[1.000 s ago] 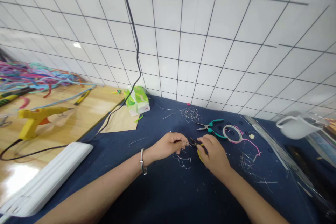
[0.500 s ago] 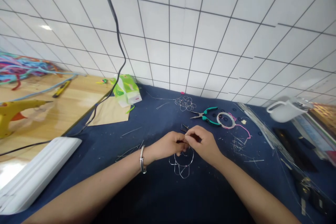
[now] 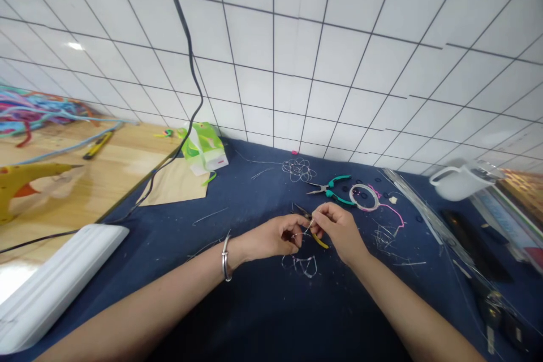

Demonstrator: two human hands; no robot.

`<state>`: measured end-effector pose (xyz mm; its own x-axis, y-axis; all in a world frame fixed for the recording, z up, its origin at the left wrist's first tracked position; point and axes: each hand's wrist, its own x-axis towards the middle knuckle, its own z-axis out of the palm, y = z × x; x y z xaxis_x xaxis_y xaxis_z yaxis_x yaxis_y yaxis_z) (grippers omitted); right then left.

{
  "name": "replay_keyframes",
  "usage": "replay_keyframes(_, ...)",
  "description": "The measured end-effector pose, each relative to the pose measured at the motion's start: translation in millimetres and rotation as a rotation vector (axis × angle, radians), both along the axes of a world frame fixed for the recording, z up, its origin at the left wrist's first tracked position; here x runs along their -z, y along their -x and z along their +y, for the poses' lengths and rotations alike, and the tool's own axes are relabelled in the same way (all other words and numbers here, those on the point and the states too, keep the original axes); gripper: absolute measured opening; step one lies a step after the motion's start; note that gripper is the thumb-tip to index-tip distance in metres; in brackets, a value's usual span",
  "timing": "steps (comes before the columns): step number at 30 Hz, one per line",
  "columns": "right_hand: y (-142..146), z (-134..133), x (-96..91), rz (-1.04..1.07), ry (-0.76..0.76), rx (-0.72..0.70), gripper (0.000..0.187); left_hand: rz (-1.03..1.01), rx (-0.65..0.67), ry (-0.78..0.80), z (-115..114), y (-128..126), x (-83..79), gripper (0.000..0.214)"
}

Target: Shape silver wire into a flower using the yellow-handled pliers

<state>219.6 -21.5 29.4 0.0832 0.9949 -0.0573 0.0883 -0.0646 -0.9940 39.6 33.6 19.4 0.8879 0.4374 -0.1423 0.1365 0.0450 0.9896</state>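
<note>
Hands: your left hand (image 3: 271, 237) and right hand (image 3: 339, 232) meet above the middle of the worktop (image 3: 254, 198), well in from its far edge along the wall. Right grip: thumb and fingertips pinch a thin strand of wire (image 3: 309, 225). Left grip: fingers curled closed about the wire work, the exact contact hidden behind your own fingers; bent wire loops (image 3: 300, 263) show just below them, toward the worktop's near side. Judged reason: the left steadies the piece so the right has only the fine strand to manage, and the close spacing gives control over so slight a material.

Tools: yellow-handled pliers (image 3: 320, 241) lie beneath and between your hands, partly covered by them. Probably left there to be taken up without a reach. Teal-handled pliers (image 3: 328, 188) lie farther off, toward the far edge, jaws spread; presumably set aside but within range.

Other pieces: a flower-shaped wire coil (image 3: 299, 169) lies flat near the far edge, apart from the offcuts, perhaps to spare it from being bent. A pale ring (image 3: 353, 198) with pink cord sits right of the teal handles. Straight wires (image 3: 418, 212) run slantwise toward the right edge, seemingly kept there to leave you elbow room.
</note>
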Motion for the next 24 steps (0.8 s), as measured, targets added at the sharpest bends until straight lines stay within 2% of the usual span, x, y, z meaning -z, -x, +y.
replay_keyframes(6,-1,1,4.3,0.094,0.028,0.072,0.019,0.051,-0.101,-0.21,-6,-2,-0.3,0.043)
replay_keyframes(10,-1,2,7.7,0.1,0.037,0.108,0.019,0.028,-0.141,-0.194,-8,-4,3.3,0.043)
replay_keyframes(16,-2,1,8.8,0.127,0.06,0.108,0.021,-0.016,-0.131,-0.15,-9,-6,8.4,0.041)
replay_keyframes(24,0,0,9.6,0.169,0.094,0.087,0.021,0.046,-0.201,-0.351,-14,-7,9.6,0.034)
